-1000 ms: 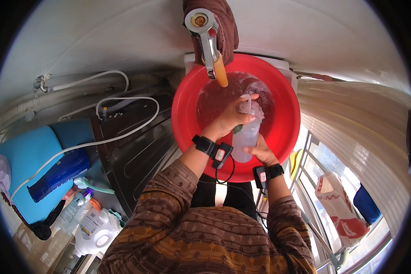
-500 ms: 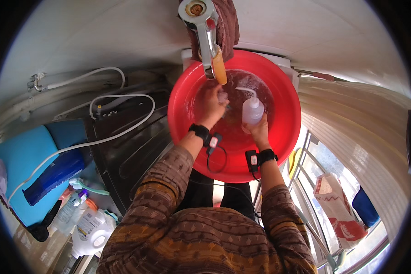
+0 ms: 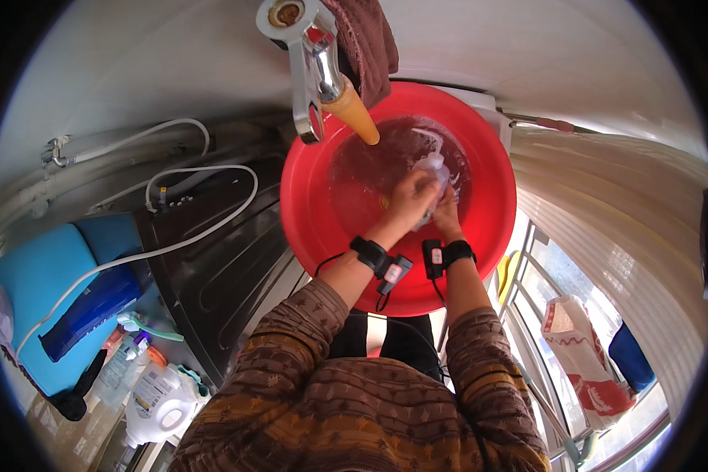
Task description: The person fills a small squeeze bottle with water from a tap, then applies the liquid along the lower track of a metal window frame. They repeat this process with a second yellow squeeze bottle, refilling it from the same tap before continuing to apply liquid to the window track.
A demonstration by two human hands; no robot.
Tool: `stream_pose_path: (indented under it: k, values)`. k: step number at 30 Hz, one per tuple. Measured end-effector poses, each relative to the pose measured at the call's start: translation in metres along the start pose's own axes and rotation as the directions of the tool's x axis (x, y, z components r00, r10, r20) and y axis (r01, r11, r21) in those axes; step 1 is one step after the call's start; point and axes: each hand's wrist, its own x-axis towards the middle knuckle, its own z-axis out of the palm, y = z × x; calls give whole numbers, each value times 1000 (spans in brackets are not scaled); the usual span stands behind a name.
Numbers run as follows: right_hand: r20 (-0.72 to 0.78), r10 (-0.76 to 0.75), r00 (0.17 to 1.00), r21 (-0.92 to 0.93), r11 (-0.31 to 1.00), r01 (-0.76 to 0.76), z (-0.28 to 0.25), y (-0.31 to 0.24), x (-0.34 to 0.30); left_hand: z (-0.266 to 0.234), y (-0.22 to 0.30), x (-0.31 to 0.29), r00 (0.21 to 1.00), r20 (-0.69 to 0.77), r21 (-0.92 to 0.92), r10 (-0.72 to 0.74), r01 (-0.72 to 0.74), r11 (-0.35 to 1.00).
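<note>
A translucent white wash bottle [image 3: 434, 166] with a bent spout is tilted over the water in a red basin [image 3: 307, 236]. My right hand [image 3: 448, 215] grips the bottle from its right and lower side. Against the bottle's left side, my left hand [image 3: 411, 198] is closed with curled fingers. Something pale shows beneath the left fingers, but I cannot make out whether it is a cloth or the bottle itself. Cloudy water with some foam [image 3: 362, 177] fills the bottom of the basin.
A chrome tap [image 3: 311, 71] with a yellowish tube [image 3: 354, 114] reaches over the basin; a brown towel [image 3: 370, 47] hangs behind it. To the left are a white hose [image 3: 204, 230], a dark ridged surface [image 3: 212, 259], a blue bottle [image 3: 94, 311] and a white jug [image 3: 161, 401].
My left hand has moved right, from under the tap to the bottle. The bottle is now more tilted and partly covered by that hand. The view has shifted slightly.
</note>
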Motion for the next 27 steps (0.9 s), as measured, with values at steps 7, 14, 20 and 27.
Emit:
stream_pose_path:
  k: [7, 14, 20, 27]
  values:
    - [-23, 166, 986, -7, 986, -166, 22, -35, -34, -7, 26, 16, 943, -145, 590, 301, -162, 791]
    - [203, 174, 964, 141, 969, -204, 17, -82, -53, -46, 21, 14, 984, -127, 73, 125, -116, 991]
    - [221, 142, 965, -150, 983, -111, 15, -103, -53, -40, 72, -17, 992, 79, -132, 97, -86, 988]
    - [454, 310, 836, -277, 940, -198, 7, -112, -68, -57, 96, 1, 867, 498, -83, -25, 76, 994]
